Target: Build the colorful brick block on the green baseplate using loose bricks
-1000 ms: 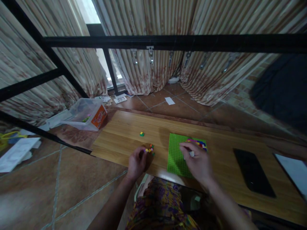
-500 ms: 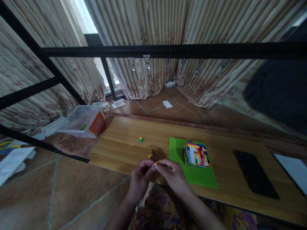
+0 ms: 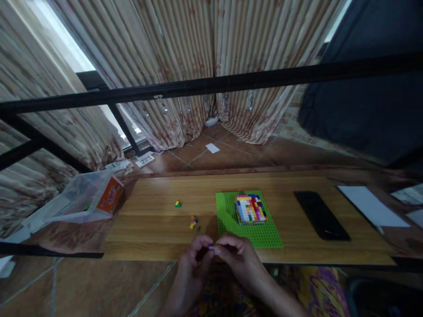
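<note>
Low over the table's near edge, my left hand [image 3: 196, 259] and my right hand [image 3: 240, 259] meet with thumbs and fingertips pinched. Between them is a tiny purple toy brick [image 3: 211, 247]; a bit of yellow shows by the right fingertips, mostly hidden. Just beyond my hands lie several loose bricks, among them a yellow brick [image 3: 192, 225] and a dark green brick [image 3: 198, 229]. A yellow-and-green brick piece [image 3: 178, 204] sits farther left. To the right, a block-shaped build of multicoloured bricks [image 3: 251, 209] stands on a green baseplate [image 3: 228, 215].
A black phone-like slab [image 3: 320, 215] lies on the wooden table [image 3: 148, 229], with white paper [image 3: 372, 204] to its right. On the floor at left, a clear plastic box [image 3: 77, 196] with an orange label holds a few bricks. A black metal rail [image 3: 198, 88] crosses beyond the table.
My view has turned to the right, so the table appears shifted left and levelled. Both hands still pinch together; less of the yellow brick shows now, and the purple one is plainer.
</note>
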Demonstrator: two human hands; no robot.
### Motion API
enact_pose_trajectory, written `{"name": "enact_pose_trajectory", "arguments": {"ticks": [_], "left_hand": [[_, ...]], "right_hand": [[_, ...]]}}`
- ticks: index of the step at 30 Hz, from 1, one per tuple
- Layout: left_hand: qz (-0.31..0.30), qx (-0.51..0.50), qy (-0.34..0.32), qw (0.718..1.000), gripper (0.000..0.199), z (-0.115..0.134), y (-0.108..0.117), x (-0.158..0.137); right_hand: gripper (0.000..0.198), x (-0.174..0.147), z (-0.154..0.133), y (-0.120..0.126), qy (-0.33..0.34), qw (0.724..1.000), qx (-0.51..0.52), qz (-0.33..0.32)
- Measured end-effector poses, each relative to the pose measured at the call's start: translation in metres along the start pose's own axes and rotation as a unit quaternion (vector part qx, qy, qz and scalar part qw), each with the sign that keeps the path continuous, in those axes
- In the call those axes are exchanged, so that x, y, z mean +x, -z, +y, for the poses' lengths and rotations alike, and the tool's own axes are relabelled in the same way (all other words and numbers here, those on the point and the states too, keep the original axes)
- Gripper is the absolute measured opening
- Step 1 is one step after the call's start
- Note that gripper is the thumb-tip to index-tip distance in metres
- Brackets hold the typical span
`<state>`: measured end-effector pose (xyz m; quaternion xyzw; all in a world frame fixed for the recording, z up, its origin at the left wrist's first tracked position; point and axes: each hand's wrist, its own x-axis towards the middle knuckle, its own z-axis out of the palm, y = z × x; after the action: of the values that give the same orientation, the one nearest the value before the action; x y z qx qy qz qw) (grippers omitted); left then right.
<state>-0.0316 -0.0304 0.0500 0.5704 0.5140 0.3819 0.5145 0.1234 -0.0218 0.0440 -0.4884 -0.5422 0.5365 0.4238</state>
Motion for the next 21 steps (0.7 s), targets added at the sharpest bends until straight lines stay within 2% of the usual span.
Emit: {"name": "enact_pose_trajectory", "arguments": {"ticks": [5,7,10,12,15,18,21], "left_hand": [[-0.031,-0.021,0.007,0.999,0.015,0.004,-0.009,0.004],[0.001,-0.015,0.005,1.000,0.017,0.001,-0.008,0.007],[0.084,-0.003,0.003,0.996,0.023,-0.012,0.002,0.017],[0.126,0.020,-0.004,0.992,0.027,-0.025,0.015,0.025],[0.176,0.067,-0.011,0.982,0.030,-0.047,0.037,0.038],[0.216,0.108,-0.009,0.970,0.034,-0.065,0.051,0.046],[0.222,0.148,0.001,0.964,0.035,-0.075,0.054,0.048]], "right_hand": [[0.022,-0.005,0.011,0.016,-0.034,0.997,0.070,0.022],[0.022,-0.002,0.013,0.034,-0.031,0.995,0.060,0.069],[0.024,0.009,0.014,0.073,-0.012,0.980,0.032,0.195],[0.024,0.019,0.012,0.099,0.005,0.969,-0.020,0.248],[0.023,0.035,0.008,0.126,0.041,0.955,-0.133,0.264],[0.022,0.050,0.005,0.134,0.065,0.931,-0.252,0.257],[0.022,0.061,0.006,0.133,0.069,0.908,-0.341,0.234]]}}
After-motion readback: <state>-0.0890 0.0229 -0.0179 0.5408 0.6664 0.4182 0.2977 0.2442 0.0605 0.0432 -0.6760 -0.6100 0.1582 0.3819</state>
